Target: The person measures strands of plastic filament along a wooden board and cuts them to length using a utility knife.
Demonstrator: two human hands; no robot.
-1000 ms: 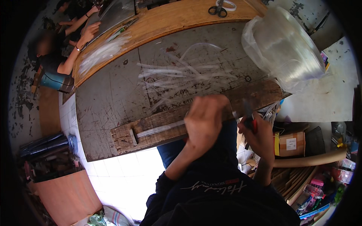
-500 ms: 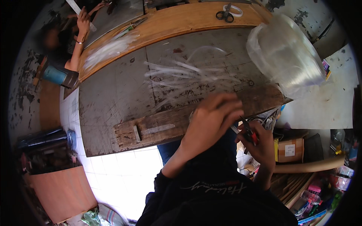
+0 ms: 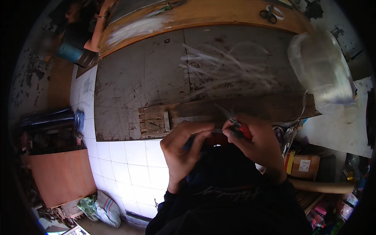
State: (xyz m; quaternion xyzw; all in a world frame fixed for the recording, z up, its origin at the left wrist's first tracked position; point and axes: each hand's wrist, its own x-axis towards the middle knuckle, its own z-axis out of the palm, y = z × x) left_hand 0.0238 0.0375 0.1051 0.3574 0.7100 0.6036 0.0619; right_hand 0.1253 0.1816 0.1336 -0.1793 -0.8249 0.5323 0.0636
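Observation:
My right hand grips red-handled scissors, blades pointing up-left over the wooden plank at the near edge of the scratched grey board. My left hand is pinched on the end of a thin clear plastic strip, right beside the scissors. Several loose clear strips lie scattered on the board beyond the plank.
A large clear plastic bag sits at the board's right end. Black scissors and a tape roll lie on the orange wooden table behind. Another person's arm is at far left. White floor tiles and a cardboard box are below.
My left hand came off the plank and drew back toward my body, closing on the strip next to the scissors. My right hand rose to meet it. The view shifted.

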